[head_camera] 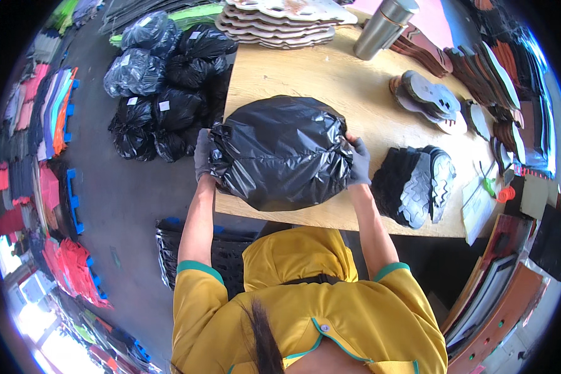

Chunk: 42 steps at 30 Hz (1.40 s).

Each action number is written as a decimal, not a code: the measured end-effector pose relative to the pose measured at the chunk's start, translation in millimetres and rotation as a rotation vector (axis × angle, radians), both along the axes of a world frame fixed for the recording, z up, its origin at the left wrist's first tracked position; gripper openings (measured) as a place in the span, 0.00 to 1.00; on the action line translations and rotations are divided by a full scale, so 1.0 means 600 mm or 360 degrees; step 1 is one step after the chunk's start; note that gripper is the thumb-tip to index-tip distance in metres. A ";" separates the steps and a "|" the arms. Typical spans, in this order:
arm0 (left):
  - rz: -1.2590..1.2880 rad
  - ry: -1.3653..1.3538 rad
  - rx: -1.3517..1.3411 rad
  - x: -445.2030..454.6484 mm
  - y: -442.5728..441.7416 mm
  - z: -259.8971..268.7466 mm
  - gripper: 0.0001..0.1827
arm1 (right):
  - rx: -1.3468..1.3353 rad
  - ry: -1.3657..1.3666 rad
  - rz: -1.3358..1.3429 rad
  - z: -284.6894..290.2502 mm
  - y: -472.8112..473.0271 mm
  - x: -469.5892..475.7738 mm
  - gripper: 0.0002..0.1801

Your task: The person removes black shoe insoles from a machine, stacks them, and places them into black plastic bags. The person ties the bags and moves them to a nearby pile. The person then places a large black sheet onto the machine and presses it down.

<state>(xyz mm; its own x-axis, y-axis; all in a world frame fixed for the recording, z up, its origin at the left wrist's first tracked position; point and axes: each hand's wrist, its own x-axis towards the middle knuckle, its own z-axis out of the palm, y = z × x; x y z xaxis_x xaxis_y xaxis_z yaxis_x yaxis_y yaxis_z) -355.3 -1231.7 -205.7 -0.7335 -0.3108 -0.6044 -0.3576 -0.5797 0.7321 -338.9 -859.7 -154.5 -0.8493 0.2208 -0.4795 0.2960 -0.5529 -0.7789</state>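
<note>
A full black plastic bag (280, 154) is gripped between my two gloved hands at the front left of the wooden table (304, 70). My left hand (203, 155), in a grey glove, clasps its left end just beyond the table's edge. On the opposite end, my right hand (358, 159) wears a grey glove with bare fingertips showing. The bag's underside is hidden, so I cannot tell whether it rests on the wood. Right of that hand stands a stack of black and grey shoe sole pieces (416, 184).
Several tied black bags (182, 107), some with white labels, are heaped left of the table. White cut sheets (285, 23) are stacked at the back beside a steel flask (385, 28). More sole-shaped pieces (430, 96) lie right. A paper (478, 205) overhangs the front right edge.
</note>
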 end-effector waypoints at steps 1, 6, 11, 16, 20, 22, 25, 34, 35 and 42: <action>0.0005 0.0014 -0.0417 -0.002 0.004 0.034 0.20 | -0.0154 0.0165 0.0053 0.004 0.004 0.001 0.08; -0.0059 0.0345 -0.1237 0.060 0.042 0.186 0.14 | -0.0070 -0.0202 -0.0079 0.022 0.010 -0.010 0.07; -0.0017 0.0149 -0.0588 0.078 0.106 0.191 0.11 | -0.0047 -0.0093 0.0222 0.019 -0.012 -0.031 0.02; -0.0001 0.0483 -0.0266 0.073 0.120 0.175 0.08 | 0.0275 -0.0111 0.0052 0.019 -0.016 -0.042 0.05; 0.0208 0.0248 -0.0165 0.084 0.118 0.131 0.09 | 0.0181 0.0021 0.0015 0.004 -0.018 -0.035 0.08; 0.0223 0.0337 -0.0331 0.077 0.115 0.088 0.09 | 0.0226 -0.0011 -0.0030 -0.011 -0.022 -0.035 0.10; 0.0177 0.0434 -0.0581 0.076 0.103 0.038 0.07 | 0.0209 -0.0089 -0.0034 -0.024 -0.027 -0.038 0.10; 0.0216 0.0018 -0.0290 0.104 0.104 0.132 0.26 | 0.0856 -0.0114 0.0440 0.058 0.022 -0.019 0.20; 0.0136 0.0002 -0.0058 0.099 0.108 0.143 0.26 | 0.0822 -0.0127 0.0407 0.061 0.023 -0.014 0.21; 0.0002 -0.0368 0.0142 0.054 0.140 0.137 0.43 | -0.0456 -0.0651 0.0576 -0.001 -0.002 -0.037 0.27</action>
<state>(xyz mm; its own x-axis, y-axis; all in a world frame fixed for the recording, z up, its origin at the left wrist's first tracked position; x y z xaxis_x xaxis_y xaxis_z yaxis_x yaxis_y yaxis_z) -323.0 -1147.8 -123.3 -0.5723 -0.2496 -0.7812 -0.5090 -0.6387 0.5770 -361.0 -860.6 -155.1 -0.5809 -0.2329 -0.7799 0.7474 -0.5320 -0.3979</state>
